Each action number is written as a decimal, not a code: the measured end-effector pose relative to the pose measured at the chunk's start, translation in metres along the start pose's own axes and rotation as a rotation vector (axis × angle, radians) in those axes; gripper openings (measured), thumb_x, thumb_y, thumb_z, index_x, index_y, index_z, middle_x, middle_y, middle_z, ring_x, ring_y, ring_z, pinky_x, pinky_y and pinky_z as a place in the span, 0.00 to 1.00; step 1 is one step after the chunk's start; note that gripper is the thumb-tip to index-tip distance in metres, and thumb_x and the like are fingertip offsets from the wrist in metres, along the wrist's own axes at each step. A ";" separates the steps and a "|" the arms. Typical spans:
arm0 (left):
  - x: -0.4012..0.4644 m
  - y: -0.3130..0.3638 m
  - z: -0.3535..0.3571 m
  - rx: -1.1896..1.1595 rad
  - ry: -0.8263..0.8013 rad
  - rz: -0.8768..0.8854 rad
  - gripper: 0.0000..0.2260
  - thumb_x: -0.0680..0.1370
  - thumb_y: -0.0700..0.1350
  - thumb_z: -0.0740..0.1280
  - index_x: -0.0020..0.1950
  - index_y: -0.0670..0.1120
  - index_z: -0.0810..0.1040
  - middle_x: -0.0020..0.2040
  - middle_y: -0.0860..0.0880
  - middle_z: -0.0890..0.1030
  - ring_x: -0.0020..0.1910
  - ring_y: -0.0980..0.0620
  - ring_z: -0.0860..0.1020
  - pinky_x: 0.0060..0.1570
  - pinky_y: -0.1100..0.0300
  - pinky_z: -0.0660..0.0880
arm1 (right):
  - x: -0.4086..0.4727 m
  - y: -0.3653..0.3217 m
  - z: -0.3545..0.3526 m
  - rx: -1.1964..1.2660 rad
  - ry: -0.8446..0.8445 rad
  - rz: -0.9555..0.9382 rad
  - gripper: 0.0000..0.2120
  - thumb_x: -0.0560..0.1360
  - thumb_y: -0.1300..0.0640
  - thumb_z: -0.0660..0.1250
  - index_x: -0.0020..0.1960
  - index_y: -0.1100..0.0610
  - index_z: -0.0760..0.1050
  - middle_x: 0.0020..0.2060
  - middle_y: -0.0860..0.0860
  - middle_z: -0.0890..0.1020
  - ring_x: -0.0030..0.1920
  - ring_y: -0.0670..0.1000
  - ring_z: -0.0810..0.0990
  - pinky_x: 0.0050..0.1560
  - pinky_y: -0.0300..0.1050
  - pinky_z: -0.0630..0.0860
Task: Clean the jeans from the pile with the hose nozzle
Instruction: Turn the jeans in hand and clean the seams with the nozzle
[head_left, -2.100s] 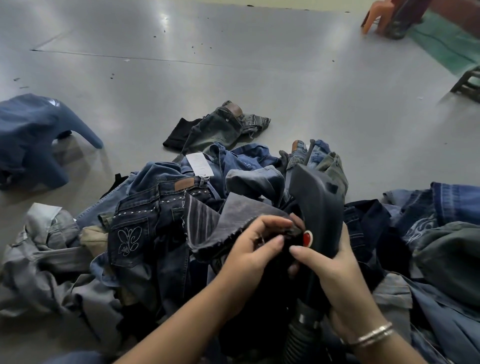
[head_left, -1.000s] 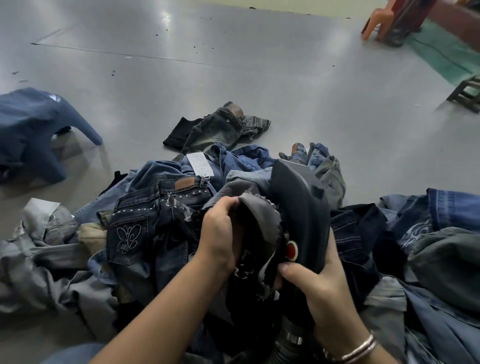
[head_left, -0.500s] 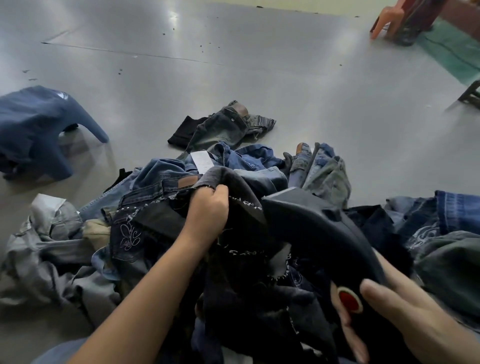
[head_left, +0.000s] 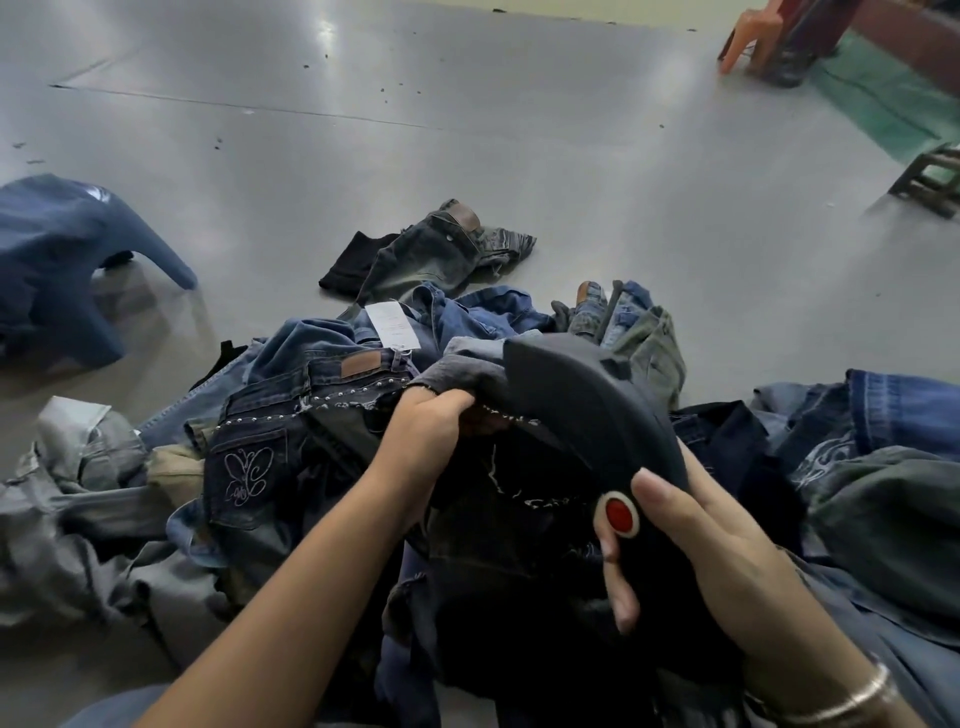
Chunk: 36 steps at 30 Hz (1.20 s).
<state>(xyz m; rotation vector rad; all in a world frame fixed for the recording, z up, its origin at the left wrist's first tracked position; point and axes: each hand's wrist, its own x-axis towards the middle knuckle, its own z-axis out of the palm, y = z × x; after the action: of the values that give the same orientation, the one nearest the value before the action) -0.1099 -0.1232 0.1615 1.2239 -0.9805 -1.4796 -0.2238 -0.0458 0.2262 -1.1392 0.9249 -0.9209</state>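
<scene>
A pile of jeans (head_left: 291, 415) covers the floor in front of me. My left hand (head_left: 426, 431) grips the frayed hem of a dark pair of jeans (head_left: 498, 530) on top of the pile. My right hand (head_left: 691, 545) holds the black hose nozzle (head_left: 587, 410) by its handle, thumb lying just right of the red button (head_left: 619, 513). The nozzle's wide head lies over the dark jeans, right beside my left hand. The hose itself is hidden below.
A separate dark pair of jeans (head_left: 436, 249) lies on the grey floor (head_left: 519, 156) beyond the pile. A blue plastic stool (head_left: 57, 265) stands at the left. An orange chair (head_left: 753, 36) and a wooden stool (head_left: 930, 179) are at the far right, with more denim (head_left: 883, 467) at my right.
My left hand moved from the nozzle to gripping the dark jeans' hem. The nozzle tilted from upright to lying over the fabric, my right hand shifting lower on its handle.
</scene>
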 end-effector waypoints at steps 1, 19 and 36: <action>-0.001 0.001 0.000 0.023 -0.021 0.027 0.15 0.77 0.31 0.57 0.42 0.41 0.83 0.38 0.43 0.84 0.38 0.49 0.83 0.40 0.59 0.79 | -0.029 -0.010 -0.028 0.005 0.056 -0.001 0.21 0.64 0.36 0.75 0.52 0.42 0.77 0.33 0.57 0.76 0.22 0.56 0.74 0.26 0.43 0.73; 0.000 0.008 -0.011 0.279 0.047 0.102 0.15 0.79 0.33 0.61 0.39 0.47 0.81 0.34 0.53 0.84 0.37 0.56 0.83 0.44 0.61 0.80 | -0.039 0.007 -0.074 -0.027 0.017 0.108 0.23 0.65 0.35 0.74 0.56 0.39 0.75 0.33 0.54 0.78 0.23 0.57 0.76 0.25 0.42 0.74; 0.002 0.010 -0.003 -0.210 0.062 -0.022 0.12 0.80 0.32 0.57 0.47 0.41 0.78 0.36 0.48 0.85 0.37 0.56 0.83 0.36 0.66 0.78 | -0.030 0.014 -0.059 -0.047 0.113 0.051 0.10 0.71 0.46 0.68 0.51 0.42 0.75 0.32 0.55 0.77 0.22 0.57 0.75 0.23 0.43 0.72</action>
<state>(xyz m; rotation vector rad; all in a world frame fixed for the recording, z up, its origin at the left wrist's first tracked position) -0.1052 -0.1273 0.1700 1.1247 -0.7519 -1.5110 -0.2873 -0.0347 0.2058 -1.1075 1.0672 -0.9335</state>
